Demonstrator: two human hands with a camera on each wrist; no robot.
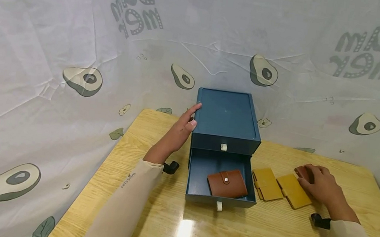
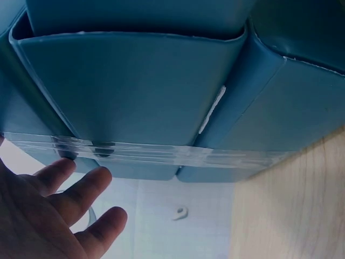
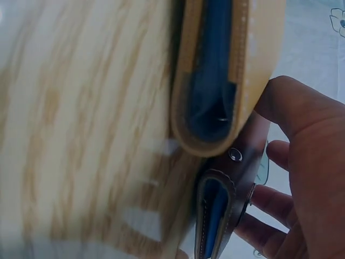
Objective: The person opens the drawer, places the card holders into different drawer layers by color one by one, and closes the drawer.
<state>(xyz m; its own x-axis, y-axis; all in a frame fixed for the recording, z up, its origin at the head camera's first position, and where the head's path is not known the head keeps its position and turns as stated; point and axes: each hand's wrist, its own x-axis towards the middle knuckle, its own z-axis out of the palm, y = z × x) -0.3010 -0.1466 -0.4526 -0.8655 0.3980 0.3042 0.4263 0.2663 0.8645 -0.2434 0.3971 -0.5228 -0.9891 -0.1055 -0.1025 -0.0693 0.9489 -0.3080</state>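
On the table stands a blue two-drawer cabinet (image 1: 227, 115); its lower drawer (image 1: 197, 174) is pulled out and the upper one closed. A brown wallet (image 1: 227, 183) with a snap strap lies in that drawer. My left hand (image 1: 178, 133) rests along the cabinet's left side, fingers extended; clear tape runs across that side in the left wrist view. At the right, my right hand (image 1: 323, 186) grips a small dark brown wallet (image 1: 304, 173), its thumb on the near side and its fingers at the far side. The palm hides part of this wallet.
Two mustard-yellow wallets, a left one (image 1: 268, 184) and a right one (image 1: 294, 191), lie between the drawer and my right hand. Behind the table (image 1: 233, 236) hangs a pale cloth (image 1: 221, 28) with avocado prints. White pull tabs stick out from both drawer fronts.
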